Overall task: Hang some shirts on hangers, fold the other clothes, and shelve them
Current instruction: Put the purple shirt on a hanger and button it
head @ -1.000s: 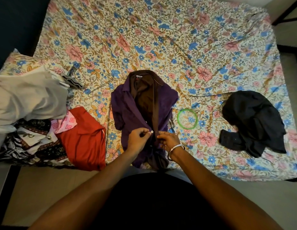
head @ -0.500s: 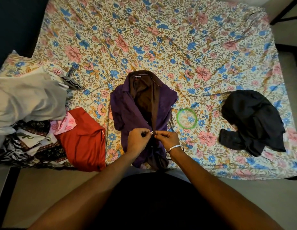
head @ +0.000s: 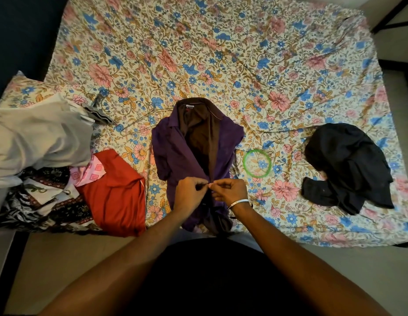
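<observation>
At lower centre of the frame the left hand [head: 191, 194] and right hand [head: 230, 192] meet fingertip to fingertip, each with curled fingers pinching the front edge of the purple shirt [head: 175, 156] where its two front panels come together; a pale speck shows between the fingertips, too small to identify. A metal bangle [head: 238, 202] circles the right wrist. The purple shirt lies flat on the floral bedsheet [head: 221, 53], its long axis running vertically in the frame, collar toward the top and hem toward the bottom edge of the bed; its open upper front shows brown fabric. A wire hanger [head: 139, 124] lies on the sheet just upper left of the shirt. To the right, near the shirt, lies a green ring [head: 257, 163], and further right a crumpled black garment [head: 346, 165]. Left of the shirt sits a folded red garment [head: 116, 197], beside a heap of patterned clothes [head: 38, 201] under a grey-white cloth [head: 38, 137] at the left edge.
</observation>
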A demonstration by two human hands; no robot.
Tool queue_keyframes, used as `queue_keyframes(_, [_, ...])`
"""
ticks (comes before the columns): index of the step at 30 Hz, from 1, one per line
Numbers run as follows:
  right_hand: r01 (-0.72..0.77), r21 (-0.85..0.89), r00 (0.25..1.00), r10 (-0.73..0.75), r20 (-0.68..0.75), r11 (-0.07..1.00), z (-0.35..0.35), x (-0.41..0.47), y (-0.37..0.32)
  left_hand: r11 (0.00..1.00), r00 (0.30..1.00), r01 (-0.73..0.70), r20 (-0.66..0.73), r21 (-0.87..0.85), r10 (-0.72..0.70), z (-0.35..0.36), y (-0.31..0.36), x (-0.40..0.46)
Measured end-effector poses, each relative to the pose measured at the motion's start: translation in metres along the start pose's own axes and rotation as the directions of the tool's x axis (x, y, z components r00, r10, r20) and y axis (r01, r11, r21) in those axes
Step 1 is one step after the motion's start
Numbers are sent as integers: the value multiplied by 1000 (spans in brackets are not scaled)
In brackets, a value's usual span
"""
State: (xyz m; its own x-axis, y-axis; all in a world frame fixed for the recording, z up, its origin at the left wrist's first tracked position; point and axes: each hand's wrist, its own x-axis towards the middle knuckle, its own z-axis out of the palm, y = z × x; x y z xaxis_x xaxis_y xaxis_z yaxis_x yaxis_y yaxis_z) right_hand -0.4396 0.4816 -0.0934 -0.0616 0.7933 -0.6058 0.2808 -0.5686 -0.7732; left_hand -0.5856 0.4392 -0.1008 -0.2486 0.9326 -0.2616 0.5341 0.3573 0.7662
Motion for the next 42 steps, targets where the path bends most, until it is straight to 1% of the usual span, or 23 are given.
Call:
queue_keyframes(2, [-10, -28, 1000, 10, 2, 1000, 0, 0, 0, 1000, 999, 3, 43, -21, -2, 0, -1, 0])
queue_keyframes(4, [22, -101, 1000, -23, -11, 995, 0, 1, 2, 998, 996, 29, 91, -49, -25, 2, -6, -1])
queue_keyframes(7, [138, -360, 984, -168, -52, 923, -2, 3, 4, 994, 984, 68, 171, -88, -53, 8, -10, -3])
queue_keyframes(9, [198, -495, 965, -256, -52, 846, -2, 2, 3, 980, 974, 143, 195, -139, -115, 12, -10, -2])
queue_keyframes(11, [236, -579, 946, -321, -46, 781, -1, 1, 3, 961, 972, 210, 148, -178, -185, 14, -8, -2])
queue_keyframes(13, [263, -617, 928, -369, -48, 742, 0, 1, 2, 968, 983, 183, 13, -172, -184, 15, -8, -2])
queue_keyframes(15, [290, -629, 910, -411, -51, 721, 1, 0, 2, 986, 990, 106, -74, -127, -116, 13, -7, -1])
queue_keyframes(17, [302, -630, 901, -430, -57, 715, 1, 0, 1, 989, 994, 99, -25, -113, -102, 12, -3, 1])
queue_keyframes(19, [306, -630, 904, -426, -44, 714, 2, 0, 0, 962, 979, 196, 90, -188, -182, 16, 2, 2])
queue_keyframes(21, [324, -637, 910, -415, 6, 699, 2, 0, -1, 906, 957, 287, 144, -313, -253, 20, 1, 2])
queue_keyframes(23, [350, -641, 908, -415, 54, 683, 1, -3, -2, 852, 947, 322, 144, -413, -288, 21, -4, 3])
queue_keyframes(25, [373, -617, 906, -415, 82, 693, 0, -4, -1, 803, 940, 339, 152, -491, -304, 20, -6, 4])
queue_keyframes(27, [381, -587, 909, -407, 95, 714, -1, -4, 0, 789, 938, 345, 156, -509, -309, 20, -6, 5])
queue_keyframes(29, [378, -566, 914, -393, 101, 733, -2, -2, 2, 811, 940, 340, 141, -476, -311, 21, -6, 5])
queue_keyframes(31, [333, -510, 934, -352, 62, 793, -2, 1, 4, 833, 941, 336, 127, -439, -313, 22, -6, 5])
queue_keyframes(33, [249, -365, 962, -274, -17, 897, -2, 2, 4, 837, 946, 324, 127, -440, -299, 22, -3, 5])
queue_keyframes(35, [122, -165, 989, -133, -60, 979, -2, 3, 3, 856, 953, 304, 127, -418, -277, 21, -2, 6])
queue_keyframes(36, [50, -87, 996, -56, -63, 995, -1, 3, 3, 870, 956, 294, 127, -397, -265, 22, -4, 6])
queue_keyframes(37, [9, -53, 998, -12, -65, 999, -1, 2, 5, 884, 958, 288, 131, -369, -257, 23, -7, 6])
queue_keyframes(38, [11, -74, 997, -17, -73, 997, 0, 3, 7, 895, 958, 286, 136, -342, -254, 24, -9, 5])
queue_keyframes(39, [53, -168, 994, -68, -90, 984, 0, 4, 9, 906, 958, 285, 134, -313, -255, 26, -11, 4])
queue_keyframes(41, [152, -421, 977, -200, -73, 894, -1, 5, 8, 926, 963, 267, 106, -266, -247, 26, -8, 2])
queue_keyframes(42, [170, -490, 973, -225, -55, 855, -1, 5, 6, 937, 968, 252, 80, -241, -239, 25, -5, 2])
